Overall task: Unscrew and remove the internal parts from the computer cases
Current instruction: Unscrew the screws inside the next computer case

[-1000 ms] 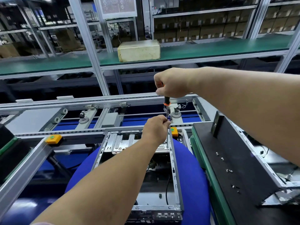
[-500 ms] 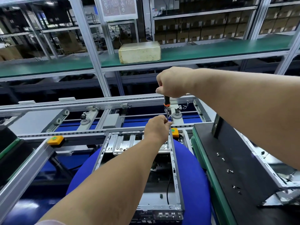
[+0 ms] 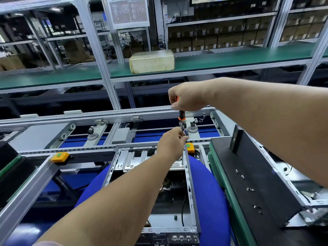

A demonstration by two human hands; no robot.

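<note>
Computer case [image 3: 190, 176]: open metal chassis, lying on a round blue pad [image 3: 213, 192], directly below the camera. Screwdriver [image 3: 181, 119]: orange-and-black handle, held upright over the case's far right corner. Right hand [image 3: 188, 95]: grip clamped round the handle top. Left hand [image 3: 171, 141]: fingertips pinched on the shaft near its lower end. Loose screws [image 3: 249, 189]: scattered on a black panel [image 3: 257, 171] right of the case. Conveyor rails [image 3: 106, 114]: beyond the case. Beige box [image 3: 151, 61]: on the green shelf [image 3: 230, 59] above.
</note>
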